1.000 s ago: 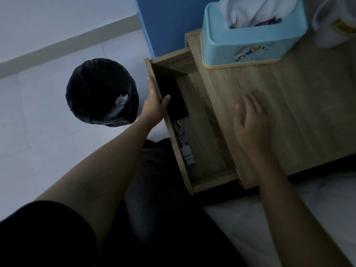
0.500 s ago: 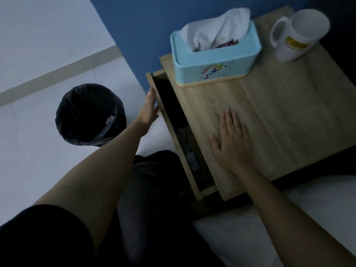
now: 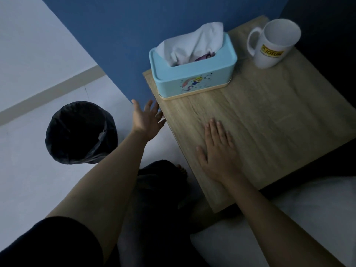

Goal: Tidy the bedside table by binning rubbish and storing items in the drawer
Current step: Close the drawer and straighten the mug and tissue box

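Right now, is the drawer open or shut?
Shut: no drawer cavity shows beyond the bedside table edge, where the left hand rests open.

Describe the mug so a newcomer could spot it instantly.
Start at the wooden bedside table against the blue wall. At its far right corner, right of the light-blue tissue box, stands the white mug. It is the only cup, upright, with a yellow label and its handle towards the tissue box.

Dim bluish light, soft focus (edges bowed), no glare
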